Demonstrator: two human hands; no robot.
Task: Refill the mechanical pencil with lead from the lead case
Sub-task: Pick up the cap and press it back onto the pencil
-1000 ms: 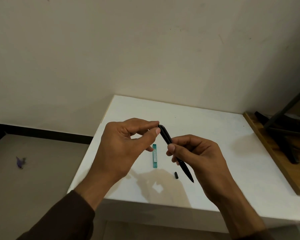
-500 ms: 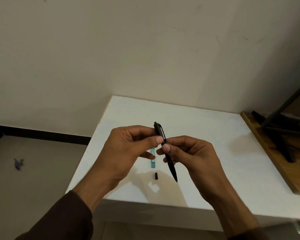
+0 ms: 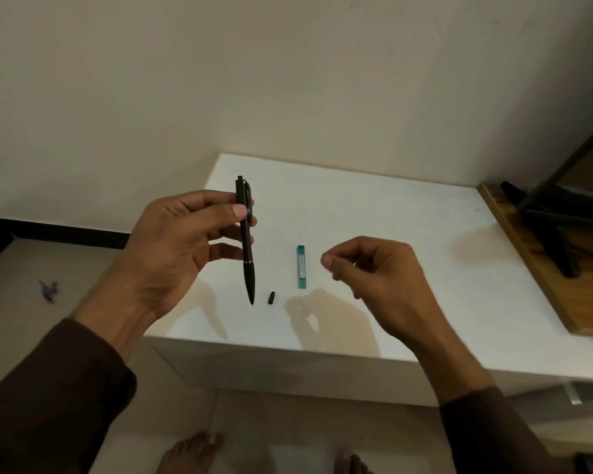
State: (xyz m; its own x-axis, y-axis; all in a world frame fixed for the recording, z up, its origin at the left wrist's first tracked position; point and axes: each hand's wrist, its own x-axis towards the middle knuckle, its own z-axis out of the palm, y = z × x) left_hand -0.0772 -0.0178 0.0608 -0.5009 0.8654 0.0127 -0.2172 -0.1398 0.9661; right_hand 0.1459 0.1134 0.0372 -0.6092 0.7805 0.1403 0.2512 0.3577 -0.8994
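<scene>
My left hand (image 3: 182, 248) holds the black mechanical pencil (image 3: 248, 268) upright above the white table (image 3: 374, 213), tip down, gripped near its clip end between thumb and fingers. My right hand (image 3: 377, 278) hovers to the right of it, apart from the pencil, with thumb and forefinger pinched together; nothing shows between them. The teal lead case (image 3: 301, 266) lies flat on the table between my hands. A small black cap (image 3: 271, 297) lies on the table just right of the pencil's tip.
A wooden board (image 3: 534, 268) with a black metal stand (image 3: 558, 230) borders the table's right side. The wall runs along the table's far edge. A small purple object (image 3: 48, 290) lies on the floor at left. Bare feet (image 3: 189, 453) show below the table's front edge.
My right hand has let go of the pencil and moved right. My left hand now holds the pencil alone, turned upright and shifted left.
</scene>
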